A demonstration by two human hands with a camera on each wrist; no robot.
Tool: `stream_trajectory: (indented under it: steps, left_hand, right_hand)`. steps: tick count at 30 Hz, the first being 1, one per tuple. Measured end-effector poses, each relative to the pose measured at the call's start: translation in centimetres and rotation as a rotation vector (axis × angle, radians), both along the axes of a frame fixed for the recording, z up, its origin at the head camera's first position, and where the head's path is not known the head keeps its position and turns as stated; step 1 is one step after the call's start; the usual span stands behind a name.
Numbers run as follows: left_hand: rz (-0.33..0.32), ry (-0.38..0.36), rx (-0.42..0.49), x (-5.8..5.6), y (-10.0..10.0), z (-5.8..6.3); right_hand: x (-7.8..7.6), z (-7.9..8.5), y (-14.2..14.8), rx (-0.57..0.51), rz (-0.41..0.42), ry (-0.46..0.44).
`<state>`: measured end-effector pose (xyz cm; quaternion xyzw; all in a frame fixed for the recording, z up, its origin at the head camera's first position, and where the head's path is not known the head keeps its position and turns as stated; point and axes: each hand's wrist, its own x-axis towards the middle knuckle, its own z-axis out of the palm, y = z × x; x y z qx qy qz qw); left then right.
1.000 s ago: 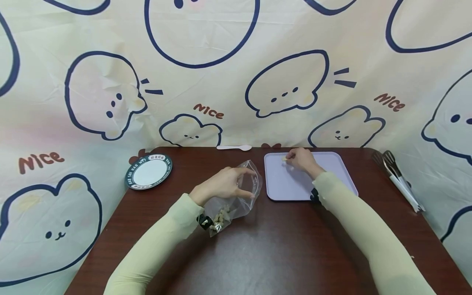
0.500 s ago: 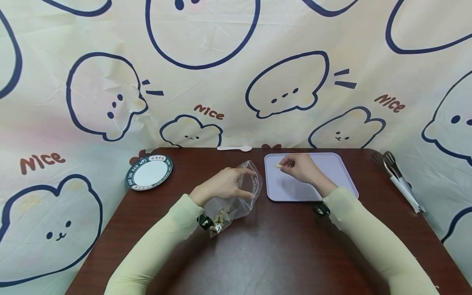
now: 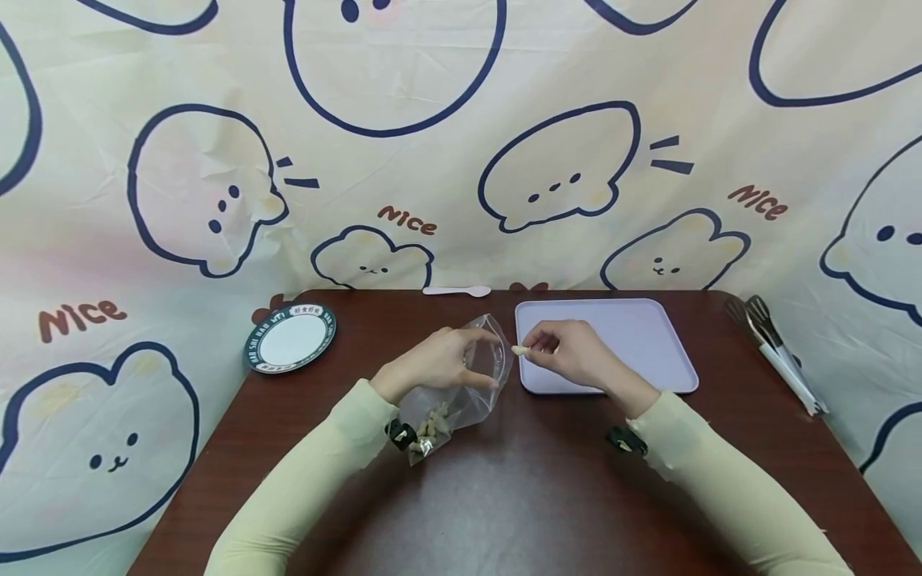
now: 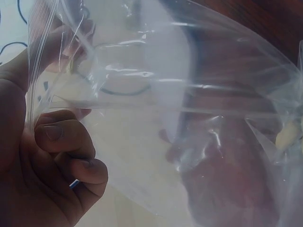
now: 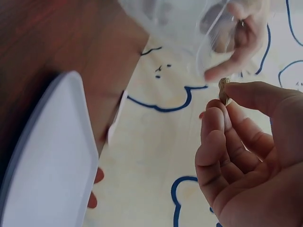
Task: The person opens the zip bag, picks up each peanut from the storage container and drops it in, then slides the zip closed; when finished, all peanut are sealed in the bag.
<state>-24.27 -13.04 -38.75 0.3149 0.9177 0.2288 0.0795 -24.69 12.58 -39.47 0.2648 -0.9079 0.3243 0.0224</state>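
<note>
A clear zip bag (image 3: pixel 464 408) stands tilted near the middle of the table, several peanuts (image 3: pixel 430 426) gathered at its bottom. My left hand (image 3: pixel 438 360) holds the bag's mouth spread, thumb and fingers at its rim; the left wrist view shows the zip edge (image 4: pixel 38 61) passing by the curled fingers. Between thumb and fingertips, my right hand (image 3: pixel 572 352) pinches a single peanut (image 5: pixel 224 91) in its shell. That peanut is right beside the bag's opening, over the left edge of the lilac tray (image 3: pixel 634 344).
A white plate with a green rim (image 3: pixel 291 338) lies at the back left. At the back edge is a white spoon (image 3: pixel 461 291). Kitchen utensils with white handles (image 3: pixel 788 372) lie along the right edge. A printed cloth (image 3: pixel 446 176) hangs behind the table.
My right hand has carried the peanut from the tray's back left area toward me and leftward, up to the bag's mouth. The left hand and bag have stayed in place.
</note>
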Motion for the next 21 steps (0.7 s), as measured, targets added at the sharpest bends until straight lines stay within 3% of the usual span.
stream_trajectory:
  steps: [12,21]
  left_hand:
    - [-0.008,-0.008,0.001,0.0,0.0,0.0]
    - [-0.012,-0.004,0.0,0.0,-0.1,0.0]
  right_hand:
    - [0.8,-0.9,-2.8,-0.015,0.107,0.103]
    - [1.0,-0.9,-3.6,-0.02,0.102,0.07]
